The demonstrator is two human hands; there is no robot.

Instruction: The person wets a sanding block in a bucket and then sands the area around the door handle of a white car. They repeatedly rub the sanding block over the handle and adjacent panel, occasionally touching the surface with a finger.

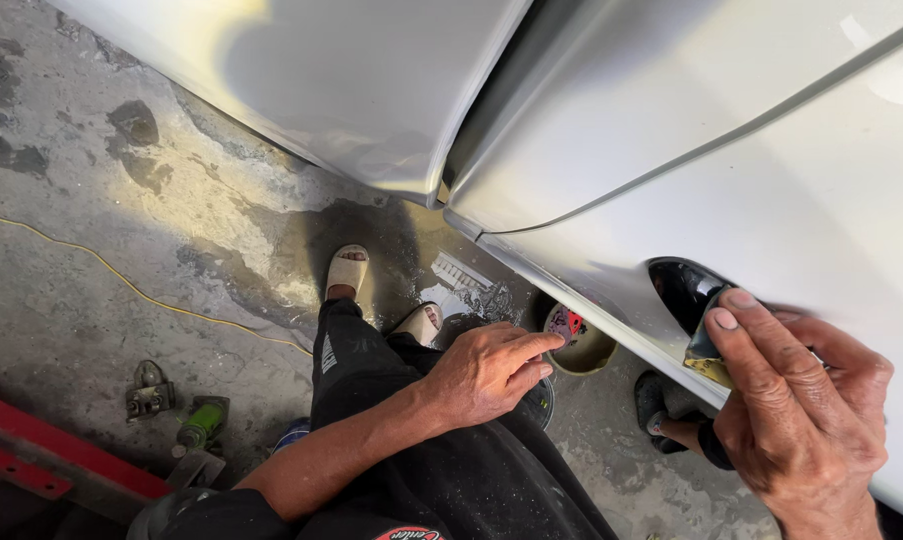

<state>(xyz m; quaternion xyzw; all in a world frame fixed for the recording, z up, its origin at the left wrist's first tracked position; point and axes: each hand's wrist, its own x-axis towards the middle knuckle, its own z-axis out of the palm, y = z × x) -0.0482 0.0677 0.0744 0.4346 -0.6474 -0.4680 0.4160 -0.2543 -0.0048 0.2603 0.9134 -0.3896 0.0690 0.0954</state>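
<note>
Two hands: both bare, both the person's own, seen from above beside a white car body [771, 180]
Right hand [796, 400]: fingers pinched around a small dark sanding pad [703, 350] with a yellowish lower edge; the pad is pressed against the white panel at the rim of a dark oval recess [679, 288]
Sanding pad: under the right fingertips, touching the panel, just at the recess edge
Left hand [486, 372]: grasping nothing; fingers loosely extended, resting on the knee of the black trousers [441, 470]
Beyond the left fingertips: a round tin [578, 340] on the concrete floor [91, 260], just beside the hand in view; whether they touch I cannot tell
Ahead of the left hand: two feet in pale sandals [348, 270]
Far to the left of the left hand: a thin yellow cord [121, 280] across the floor, a green-handled tool [201, 422] and a red bar [41, 455]
Above both hands: the seam between two white body panels
</note>
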